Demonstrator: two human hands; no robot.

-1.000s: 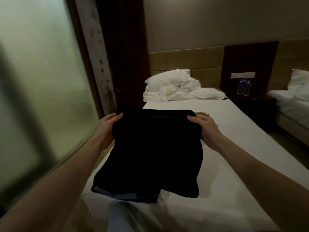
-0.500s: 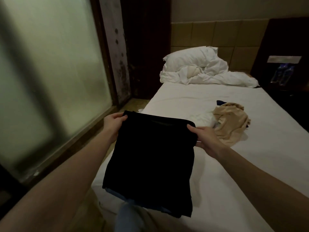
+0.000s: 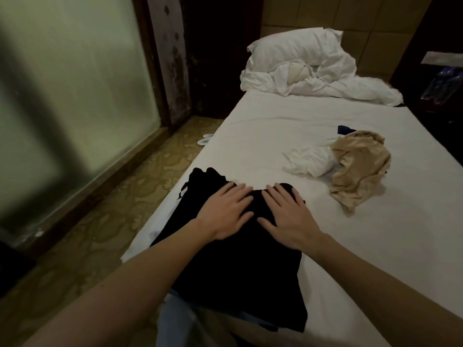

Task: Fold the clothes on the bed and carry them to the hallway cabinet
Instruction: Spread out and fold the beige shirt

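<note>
A black garment (image 3: 238,269) lies flat on the near corner of the white bed (image 3: 288,126), its lower edge hanging over the bed's end. My left hand (image 3: 223,211) and my right hand (image 3: 288,216) press on its upper part side by side, fingers straight and spread. Beyond them to the right lie a crumpled white garment (image 3: 310,162) and a beige garment (image 3: 358,169), touching each other. A bit of dark blue cloth (image 3: 344,129) shows behind the beige one.
A pillow (image 3: 293,47) and a bunched white duvet (image 3: 333,83) fill the head of the bed. A frosted glass wall (image 3: 75,78) runs along the left, with patterned floor (image 3: 100,234) between it and the bed. A dark nightstand with bottles (image 3: 443,86) stands at right.
The black garment was held up by its top corners; now it lies on the bed with both hands flat on it. My view has tilted down.
</note>
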